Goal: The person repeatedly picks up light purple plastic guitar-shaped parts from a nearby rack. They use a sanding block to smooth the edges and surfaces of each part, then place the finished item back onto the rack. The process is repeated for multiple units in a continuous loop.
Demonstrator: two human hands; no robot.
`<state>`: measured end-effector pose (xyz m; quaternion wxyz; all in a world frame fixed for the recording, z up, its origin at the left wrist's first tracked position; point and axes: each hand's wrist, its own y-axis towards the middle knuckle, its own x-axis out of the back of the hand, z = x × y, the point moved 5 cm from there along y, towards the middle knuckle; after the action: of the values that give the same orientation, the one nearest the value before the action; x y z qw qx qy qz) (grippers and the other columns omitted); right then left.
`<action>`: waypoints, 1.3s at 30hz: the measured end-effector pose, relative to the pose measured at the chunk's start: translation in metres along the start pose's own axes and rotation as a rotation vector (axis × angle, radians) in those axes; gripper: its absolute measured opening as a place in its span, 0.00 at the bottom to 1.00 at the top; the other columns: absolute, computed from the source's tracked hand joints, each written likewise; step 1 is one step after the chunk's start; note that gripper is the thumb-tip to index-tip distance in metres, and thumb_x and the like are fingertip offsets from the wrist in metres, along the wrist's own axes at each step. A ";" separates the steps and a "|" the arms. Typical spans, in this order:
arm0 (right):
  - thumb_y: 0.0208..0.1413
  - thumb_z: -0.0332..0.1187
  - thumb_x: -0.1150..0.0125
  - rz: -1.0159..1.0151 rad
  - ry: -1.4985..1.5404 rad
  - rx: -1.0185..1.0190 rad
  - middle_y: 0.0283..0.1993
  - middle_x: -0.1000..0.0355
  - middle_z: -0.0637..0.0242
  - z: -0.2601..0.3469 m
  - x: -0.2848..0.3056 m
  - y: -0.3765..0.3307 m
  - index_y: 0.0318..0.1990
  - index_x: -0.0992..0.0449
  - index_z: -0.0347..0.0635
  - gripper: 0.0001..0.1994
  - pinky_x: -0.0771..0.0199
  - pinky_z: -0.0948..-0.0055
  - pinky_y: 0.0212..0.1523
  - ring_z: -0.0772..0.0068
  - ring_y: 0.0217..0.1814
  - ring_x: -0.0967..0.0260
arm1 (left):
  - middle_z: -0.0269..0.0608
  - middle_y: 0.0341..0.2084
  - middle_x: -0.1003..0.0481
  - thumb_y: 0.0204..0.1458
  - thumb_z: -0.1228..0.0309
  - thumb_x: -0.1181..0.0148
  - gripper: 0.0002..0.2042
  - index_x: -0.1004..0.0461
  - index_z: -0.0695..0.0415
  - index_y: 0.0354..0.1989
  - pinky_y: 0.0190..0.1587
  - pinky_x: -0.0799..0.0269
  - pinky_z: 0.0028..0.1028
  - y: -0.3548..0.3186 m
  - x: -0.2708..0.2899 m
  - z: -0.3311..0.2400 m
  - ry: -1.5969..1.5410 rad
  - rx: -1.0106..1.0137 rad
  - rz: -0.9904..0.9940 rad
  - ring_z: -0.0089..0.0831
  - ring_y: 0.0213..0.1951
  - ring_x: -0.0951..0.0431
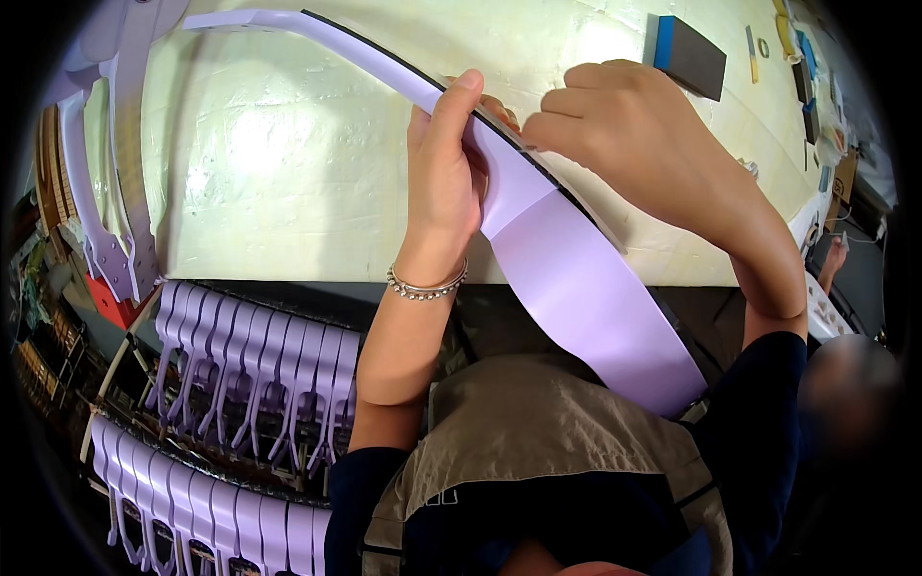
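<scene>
The desk (288,163) has a pale cream top, glossy and uneven, with a dark front edge. At its far right lie a dark block with a blue side (690,58) and several small items too small to tell. To the left, below the desk, two racks hold rows of lilac curved parts (250,370).

A long lilac strip (586,288) arches from the desk's far left corner, over the desk, down to the person's lap. It is smooth, matte and wide, with a thin black edge along its upper side.

The left hand (444,182) grips the strip near mid-length: thumb on the near face, fingers (499,113) wrapped behind it, clamped on the strip. A beaded metal bracelet (427,285) sits on that wrist.

The right hand (615,125) rests just beside the left, its fingers (552,130) curled together and pinched on the black edge of the strip.

The person wears a dark long-sleeved top and a grey-brown apron (547,432).
</scene>
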<state>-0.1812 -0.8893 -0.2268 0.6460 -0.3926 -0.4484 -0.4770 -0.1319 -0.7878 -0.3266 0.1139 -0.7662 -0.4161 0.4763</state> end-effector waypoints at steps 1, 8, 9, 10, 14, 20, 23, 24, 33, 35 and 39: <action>0.38 0.27 0.44 -0.018 0.012 -0.011 0.22 0.35 0.71 -0.001 -0.001 0.002 0.27 0.27 0.44 0.05 0.34 0.72 0.27 0.69 0.27 0.36 | 0.40 0.21 0.28 0.53 0.62 0.45 0.11 0.32 0.56 0.27 0.33 0.33 0.27 0.000 -0.001 0.000 0.012 -0.011 -0.010 0.30 0.28 0.29; 0.37 0.27 0.44 0.123 0.045 0.011 0.21 0.37 0.71 0.004 0.002 -0.014 0.25 0.29 0.44 0.04 0.34 0.72 0.27 0.69 0.26 0.36 | 0.39 0.18 0.31 0.53 0.61 0.44 0.13 0.37 0.56 0.29 0.28 0.28 0.28 0.001 0.000 0.003 0.003 0.023 -0.020 0.26 0.22 0.29; 0.37 0.27 0.44 0.139 0.047 0.014 0.21 0.37 0.71 0.003 0.003 -0.014 0.25 0.29 0.44 0.04 0.34 0.72 0.27 0.69 0.26 0.37 | 0.39 0.18 0.31 0.53 0.61 0.44 0.13 0.38 0.56 0.29 0.28 0.28 0.28 0.002 0.000 0.003 -0.005 0.024 -0.028 0.26 0.21 0.29; 0.37 0.27 0.44 0.156 0.050 0.018 0.20 0.37 0.71 0.003 0.004 -0.014 0.25 0.29 0.44 0.04 0.34 0.72 0.27 0.70 0.26 0.37 | 0.39 0.17 0.31 0.53 0.61 0.45 0.12 0.38 0.56 0.28 0.27 0.29 0.28 0.002 -0.001 0.003 -0.002 0.019 -0.040 0.26 0.21 0.29; 0.36 0.28 0.44 0.049 0.016 -0.004 0.20 0.38 0.71 0.001 0.000 -0.006 0.26 0.29 0.45 0.05 0.35 0.72 0.27 0.69 0.25 0.38 | 0.39 0.17 0.31 0.53 0.61 0.45 0.13 0.38 0.56 0.28 0.26 0.29 0.27 0.001 -0.002 0.002 0.017 0.012 -0.031 0.26 0.20 0.30; 0.36 0.28 0.44 0.117 0.030 -0.010 0.20 0.38 0.71 0.005 0.003 -0.014 0.25 0.30 0.44 0.05 0.35 0.72 0.27 0.69 0.25 0.38 | 0.39 0.18 0.31 0.53 0.61 0.45 0.12 0.37 0.56 0.27 0.29 0.30 0.29 -0.001 -0.001 0.000 0.008 0.022 -0.035 0.28 0.23 0.30; 0.35 0.28 0.44 0.163 0.075 -0.001 0.20 0.38 0.71 0.004 0.005 -0.019 0.24 0.31 0.44 0.05 0.35 0.72 0.27 0.70 0.25 0.38 | 0.39 0.18 0.31 0.53 0.62 0.46 0.12 0.36 0.56 0.26 0.32 0.31 0.30 0.001 0.000 0.002 0.003 0.032 -0.042 0.30 0.25 0.30; 0.35 0.28 0.44 0.169 0.084 -0.005 0.20 0.39 0.71 0.004 0.004 -0.021 0.24 0.31 0.44 0.05 0.35 0.72 0.26 0.70 0.25 0.38 | 0.39 0.18 0.31 0.53 0.61 0.45 0.13 0.37 0.56 0.27 0.29 0.30 0.30 0.001 -0.001 0.002 0.012 0.019 -0.049 0.29 0.23 0.29; 0.33 0.28 0.44 0.127 0.057 -0.034 0.19 0.40 0.70 0.006 0.006 -0.022 0.21 0.31 0.44 0.04 0.35 0.72 0.26 0.70 0.25 0.38 | 0.38 0.17 0.31 0.53 0.60 0.45 0.13 0.38 0.56 0.27 0.29 0.29 0.30 0.001 -0.003 0.000 0.044 0.008 -0.062 0.28 0.22 0.28; 0.33 0.29 0.44 0.103 0.069 -0.023 0.19 0.40 0.70 0.005 0.007 -0.020 0.21 0.31 0.44 0.04 0.35 0.72 0.26 0.70 0.25 0.38 | 0.38 0.17 0.31 0.53 0.60 0.46 0.13 0.38 0.56 0.27 0.29 0.29 0.30 0.000 -0.002 -0.001 0.058 0.004 -0.082 0.29 0.22 0.28; 0.31 0.29 0.44 0.049 0.041 -0.028 0.18 0.41 0.69 0.007 0.004 -0.023 0.20 0.33 0.44 0.05 0.36 0.71 0.25 0.69 0.24 0.38 | 0.38 0.18 0.32 0.53 0.60 0.45 0.13 0.38 0.56 0.29 0.29 0.29 0.30 0.001 -0.003 0.001 0.047 0.021 -0.046 0.29 0.22 0.28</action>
<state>-0.2041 -0.8892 -0.2192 0.6610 -0.4025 -0.4185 -0.4753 -0.1327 -0.7911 -0.3257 0.1427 -0.7660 -0.4259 0.4598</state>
